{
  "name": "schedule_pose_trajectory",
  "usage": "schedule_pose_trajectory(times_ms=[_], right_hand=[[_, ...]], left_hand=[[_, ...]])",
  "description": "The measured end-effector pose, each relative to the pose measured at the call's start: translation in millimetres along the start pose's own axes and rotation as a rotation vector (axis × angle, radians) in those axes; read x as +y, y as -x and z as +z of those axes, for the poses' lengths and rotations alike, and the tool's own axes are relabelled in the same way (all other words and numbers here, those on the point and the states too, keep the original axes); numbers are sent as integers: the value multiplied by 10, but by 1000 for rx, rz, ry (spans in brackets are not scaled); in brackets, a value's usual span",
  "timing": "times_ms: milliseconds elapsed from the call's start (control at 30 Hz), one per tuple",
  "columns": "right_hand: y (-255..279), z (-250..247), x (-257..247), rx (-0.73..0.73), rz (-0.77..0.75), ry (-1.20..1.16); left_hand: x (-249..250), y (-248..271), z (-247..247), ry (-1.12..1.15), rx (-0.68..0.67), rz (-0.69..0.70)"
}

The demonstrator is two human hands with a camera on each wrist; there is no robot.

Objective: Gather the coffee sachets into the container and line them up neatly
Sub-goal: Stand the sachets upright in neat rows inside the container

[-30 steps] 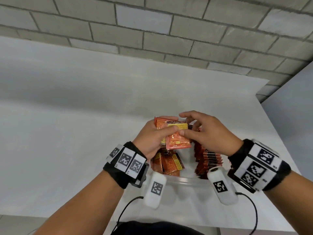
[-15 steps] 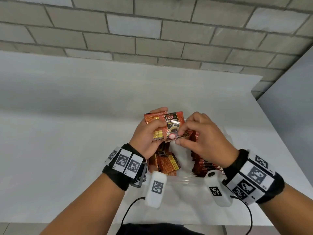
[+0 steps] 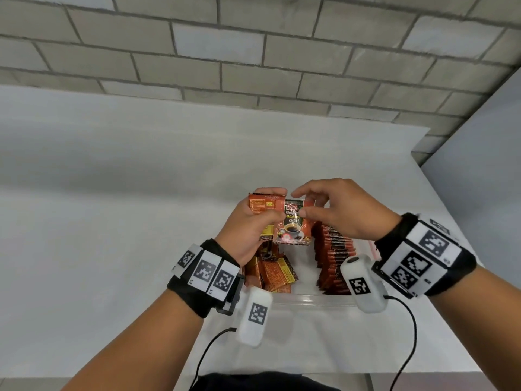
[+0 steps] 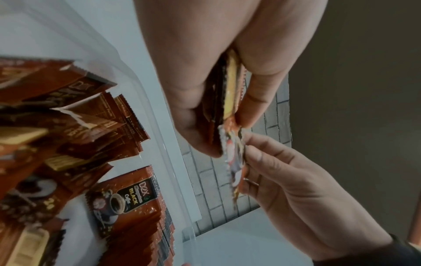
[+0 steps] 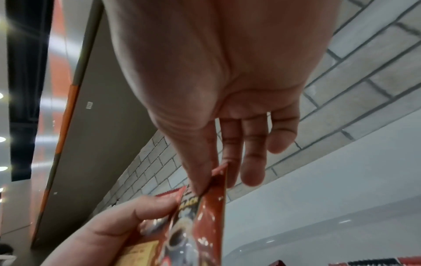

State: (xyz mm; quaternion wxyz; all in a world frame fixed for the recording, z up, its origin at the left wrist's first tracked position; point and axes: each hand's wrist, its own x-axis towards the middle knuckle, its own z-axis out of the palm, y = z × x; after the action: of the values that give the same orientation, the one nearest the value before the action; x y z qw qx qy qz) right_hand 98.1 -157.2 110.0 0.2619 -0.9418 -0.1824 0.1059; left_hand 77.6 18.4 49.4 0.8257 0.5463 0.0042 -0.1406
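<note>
in the head view, a small stack of sachets [image 3: 263,213] is held above the clear container [image 3: 310,299] by the left hand [image 3: 251,227], its fingers curled round the stack with the thumb pressed on the front. the front sachet [image 3: 293,225], printed with a coffee cup, is pinched at its right side by the thumb and forefinger of the right hand [image 3: 344,213], while the other fingers of that hand are spread loosely. a neat upright row of sachets [image 3: 334,249] is seen along the right side of the container, and a loose pile [image 3: 272,270] lies at its left. the container stands on the white desk [image 3: 112,249].

in the left wrist view, the stack is seen edge-on between the thumb and fingers [image 4: 252,100], and the front sachet [image 4: 233,162] is shown gripped lower down by the right hand [image 4: 296,194]. the row [image 4: 136,225] is visible below, inside the container wall [image 4: 164,144].

in the right wrist view, the front sachet [image 5: 202,216] is nipped at its top edge by the right thumb [image 5: 196,162].

the sachets are judged light, thin, flexible and slick with foil, so slipping from a stack is likely; a hold across the flat faces near an edge would be safest.
</note>
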Motion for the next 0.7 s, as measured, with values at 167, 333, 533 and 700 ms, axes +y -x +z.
schedule_pose_trajectory(times_ms=[167, 333, 533, 700], right_hand=[[-123, -47, 207, -35, 127, 58], [-305, 129, 396, -103, 258, 248], [-490, 354, 477, -150, 276, 373], [-543, 426, 476, -207, 259, 556]], left_hand=[[-6, -38, -229, 87, 182, -36], [-59, -41, -350, 173, 223, -80], [-43, -32, -381, 207, 203, -86], [-45, -19, -397, 238, 206, -90]])
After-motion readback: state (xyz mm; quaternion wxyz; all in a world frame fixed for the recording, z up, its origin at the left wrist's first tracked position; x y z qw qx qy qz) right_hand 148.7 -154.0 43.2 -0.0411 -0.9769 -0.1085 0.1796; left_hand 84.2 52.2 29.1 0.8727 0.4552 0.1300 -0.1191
